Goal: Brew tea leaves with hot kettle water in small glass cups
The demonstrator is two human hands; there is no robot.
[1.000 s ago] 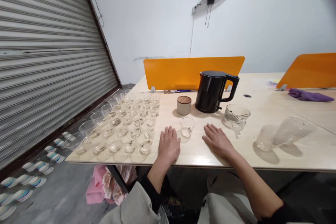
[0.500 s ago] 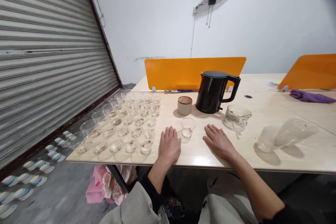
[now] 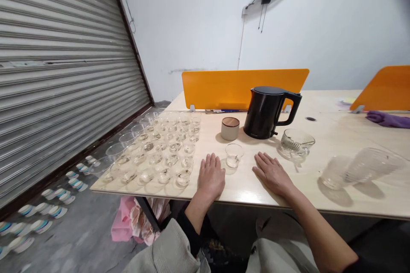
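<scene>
My left hand (image 3: pixel 211 175) lies flat on the pale wooden table, palm down, holding nothing. To its right stands a clear plastic cup (image 3: pixel 233 156) with a few dark bits in it. My right hand (image 3: pixel 271 173) also rests flat on the tabletop, on the other side of that cup and apart from it. Behind the cup sit a small grey canister (image 3: pixel 229 132) with a wooden lid and a black electric kettle (image 3: pixel 265 113), its handle turned right. A ribbed glass cup (image 3: pixel 297 141) stands beyond my right hand, with something dark inside.
Rows of clear cups (image 3: pixel 160 153) with dark bits fill the table's left end. Stacked clear plastic cups (image 3: pixel 368 168) lie on their side at right. An orange divider (image 3: pixel 221 89) stands behind; a purple cloth (image 3: pixel 387 119) lies far right. White-lidded tubs (image 3: pixel 41 225) stand on the floor.
The whole view has shifted slightly, so everything appears a little further right. Both hands stay flat in the same places on the table.
</scene>
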